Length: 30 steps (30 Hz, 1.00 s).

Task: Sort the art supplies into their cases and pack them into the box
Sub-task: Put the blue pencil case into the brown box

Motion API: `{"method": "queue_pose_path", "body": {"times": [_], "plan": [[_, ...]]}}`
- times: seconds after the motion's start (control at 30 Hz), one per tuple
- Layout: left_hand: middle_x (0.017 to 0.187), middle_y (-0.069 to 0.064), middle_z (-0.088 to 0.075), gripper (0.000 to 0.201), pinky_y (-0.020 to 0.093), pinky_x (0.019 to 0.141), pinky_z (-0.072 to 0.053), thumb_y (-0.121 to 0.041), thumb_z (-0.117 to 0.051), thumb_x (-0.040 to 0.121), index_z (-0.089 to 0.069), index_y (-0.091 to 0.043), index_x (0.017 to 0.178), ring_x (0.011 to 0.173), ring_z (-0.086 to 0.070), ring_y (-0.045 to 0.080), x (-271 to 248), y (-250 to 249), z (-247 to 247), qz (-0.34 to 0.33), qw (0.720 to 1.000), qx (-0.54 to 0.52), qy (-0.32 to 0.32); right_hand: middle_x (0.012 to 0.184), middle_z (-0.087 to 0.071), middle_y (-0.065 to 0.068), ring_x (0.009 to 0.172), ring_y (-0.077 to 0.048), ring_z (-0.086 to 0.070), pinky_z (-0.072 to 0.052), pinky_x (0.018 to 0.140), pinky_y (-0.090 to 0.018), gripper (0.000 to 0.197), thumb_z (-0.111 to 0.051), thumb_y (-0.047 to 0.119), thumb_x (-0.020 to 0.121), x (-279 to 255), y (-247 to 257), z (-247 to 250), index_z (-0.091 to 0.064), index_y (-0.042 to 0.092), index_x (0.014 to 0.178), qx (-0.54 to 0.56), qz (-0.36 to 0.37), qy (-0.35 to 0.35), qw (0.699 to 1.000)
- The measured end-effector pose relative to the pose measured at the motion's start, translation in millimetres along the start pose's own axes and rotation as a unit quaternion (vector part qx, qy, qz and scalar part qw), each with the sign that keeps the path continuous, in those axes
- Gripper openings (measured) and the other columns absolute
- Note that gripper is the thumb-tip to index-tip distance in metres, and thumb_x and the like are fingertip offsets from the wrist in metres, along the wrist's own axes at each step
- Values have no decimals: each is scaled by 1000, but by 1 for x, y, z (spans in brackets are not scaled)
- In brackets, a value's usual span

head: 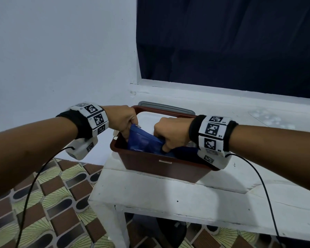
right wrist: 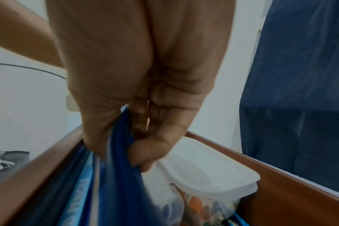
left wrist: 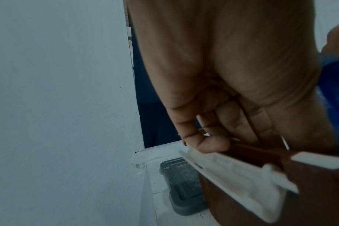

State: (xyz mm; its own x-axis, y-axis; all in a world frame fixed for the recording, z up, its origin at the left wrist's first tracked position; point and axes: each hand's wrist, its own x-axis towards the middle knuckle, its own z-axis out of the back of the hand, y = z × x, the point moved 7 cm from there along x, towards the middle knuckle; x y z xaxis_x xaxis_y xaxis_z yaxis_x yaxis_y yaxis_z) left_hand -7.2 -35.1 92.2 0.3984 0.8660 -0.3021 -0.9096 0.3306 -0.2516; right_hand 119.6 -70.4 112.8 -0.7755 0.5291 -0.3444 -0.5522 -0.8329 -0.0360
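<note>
A white table [head: 168, 192] filled the lower centre of the head view, with a patterned floor at lower left and a dark blue curtain [head: 222, 42] at upper right. On the table, at centre frame, sat a reddish-brown box [head: 161, 167], and a grey lid [head: 165, 106] lay just behind it.

Inside the box, a blue zip case [head: 143, 140] stood tilted at its left side. In the right wrist view, a clear lidded container [right wrist: 209, 168] holding coloured pieces lay beside the case, at centre right.

The left hand [head: 123, 120], just left of centre, was curled over the upper left end of the case near its zip pull; the left wrist view did not show the exact contact. The right hand [head: 172, 133], right of centre, pinched the case's blue fabric between thumb and curled fingers.

The step in hand looked like seating the case in the box. To do it well, both hands would probably lower it evenly, slide it down alongside the container, and keep the fabric from bunching at the rim.
</note>
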Motion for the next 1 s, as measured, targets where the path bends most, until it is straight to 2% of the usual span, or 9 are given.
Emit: {"method": "queue_pose_path", "body": {"times": [0.13, 0.23, 0.3, 0.37, 0.53, 0.6, 0.73, 0.83, 1.0], "plan": [[80, -8, -71, 20, 14, 64, -47, -16, -83, 71, -70, -24, 84, 67, -62, -2, -1, 0, -1, 1, 1000, -10, -11, 68, -58, 1, 61, -20, -55, -45, 56, -28, 20, -75, 25, 79, -8, -6, 11, -69, 11, 93, 2, 4, 17, 1000], [94, -9, -67, 38, 20, 77, -51, -23, -84, 71, -65, -25, 103, 83, -61, 3, -1, -9, -4, -1, 1000, -17, -1, 79, -66, -2, 70, -21, -61, -51, 64, -32, 19, -74, 22, 78, -23, -23, 33, -69, 12, 94, 5, -10, -8, 1000], [91, -19, -60, 46, 14, 73, -44, -27, -88, 66, -53, -42, 92, 84, -55, -2, -2, -22, -6, -32, 999, -31, 15, 77, -67, 2, 66, -9, -62, -49, 59, -24, 14, -75, 23, 79, -34, -38, 48, -70, 17, 91, 43, -24, -42, 998], [83, -24, -54, 48, 12, 67, -39, -30, -88, 64, -46, -45, 81, 78, -52, -2, -1, -27, -6, -32, 999, -10, 28, 66, -61, 9, 54, 2, -58, -39, 46, -11, 12, -75, 22, 80, -42, -48, 54, -64, 25, 78, 74, -29, -60, 995], [107, -9, -66, 64, 21, 83, -46, -38, -86, 65, -57, -28, 121, 95, -57, 10, -2, -31, -11, -36, 997, 56, 26, 66, -59, 13, 58, 0, -55, -35, 49, -13, 19, -76, 27, 79, -47, -51, 43, -58, 30, 75, 88, -26, -64, 994], [109, -7, -66, 59, 22, 83, -48, -34, -86, 67, -59, -25, 119, 96, -58, 11, -3, -30, -10, -40, 998, 40, 8, 66, -58, 12, 59, -1, -56, -36, 45, -12, 16, -76, 27, 80, -47, -49, 40, -60, 26, 77, 89, -21, -62, 994], [86, -2, -69, 34, 28, 70, -53, -28, -81, 65, -67, -16, 94, 79, -64, 17, -6, -20, -2, -22, 996, 64, -62, 66, -53, 8, 59, -8, -48, -35, 52, -22, 27, -76, 29, 79, -45, -42, 35, -51, 23, 69, 67, -6, -59, 996], [78, 0, -67, 31, 31, 65, -53, -30, -81, 64, -65, -13, 85, 73, -63, 19, -6, -17, 0, -6, 994, 76, -82, 69, -54, 6, 61, -9, -48, -37, 54, -25, 29, -75, 29, 80, -40, -35, 27, -49, 22, 69, 53, -2, -47, 997], [100, -6, -69, 62, 31, 82, -54, -48, -86, 59, -62, -25, 112, 91, -64, 14, 0, -20, -10, -14, 998, 52, -13, 69, -52, 10, 62, -5, -49, -34, 52, -22, 33, -73, 25, 82, -39, -37, 29, -45, 30, 67, 56, -10, -58, 997]]}}
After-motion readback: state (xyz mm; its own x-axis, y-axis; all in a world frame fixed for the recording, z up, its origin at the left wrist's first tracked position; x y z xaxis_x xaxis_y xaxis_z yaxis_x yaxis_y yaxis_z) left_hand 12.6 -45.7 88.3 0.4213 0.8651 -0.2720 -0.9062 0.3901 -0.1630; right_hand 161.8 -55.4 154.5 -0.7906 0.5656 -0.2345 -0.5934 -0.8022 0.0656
